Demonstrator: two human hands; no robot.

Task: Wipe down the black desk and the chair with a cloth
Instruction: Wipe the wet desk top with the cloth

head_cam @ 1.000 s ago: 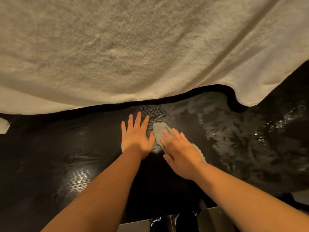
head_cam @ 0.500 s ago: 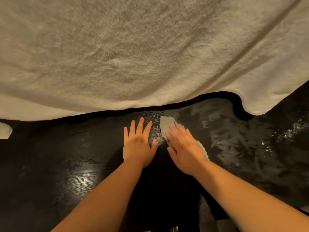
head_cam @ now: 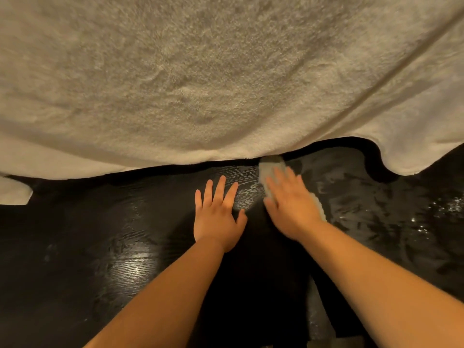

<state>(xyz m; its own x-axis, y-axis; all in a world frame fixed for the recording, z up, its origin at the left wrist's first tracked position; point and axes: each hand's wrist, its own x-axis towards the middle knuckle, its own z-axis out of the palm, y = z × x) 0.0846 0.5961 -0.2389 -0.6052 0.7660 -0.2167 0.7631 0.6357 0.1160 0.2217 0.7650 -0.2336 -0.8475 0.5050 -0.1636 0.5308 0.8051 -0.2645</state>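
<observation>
The right hand is laid flat, palm down, on a pale grey-green cloth, with the fingers straight and pressed onto it rather than curled round it; the hand is slightly blurred. The cloth is pinned against the black desk, its far end showing beyond the fingertips at 12 o'clock and a narrow strip showing beside the hand at 4 o'clock. The left hand is placed at 9 o'clock of the right hand, just beside it but apart from the cloth, spread open with the fingers straight and the palm flat on the bare desk top. Both forearms are stretched in from 6 o'clock. Wet smears and glinting droplets are seen on the wood grain at 3 o'clock of the right hand, while duller patches of reflected light are seen at 7 o'clock of the left hand. The far part of the desk, at 12 o'clock, is covered by a large white terry towel, whose near hem is almost met by the cloth's far end. A pale fabric corner is seen at the 9 o'clock edge.
</observation>
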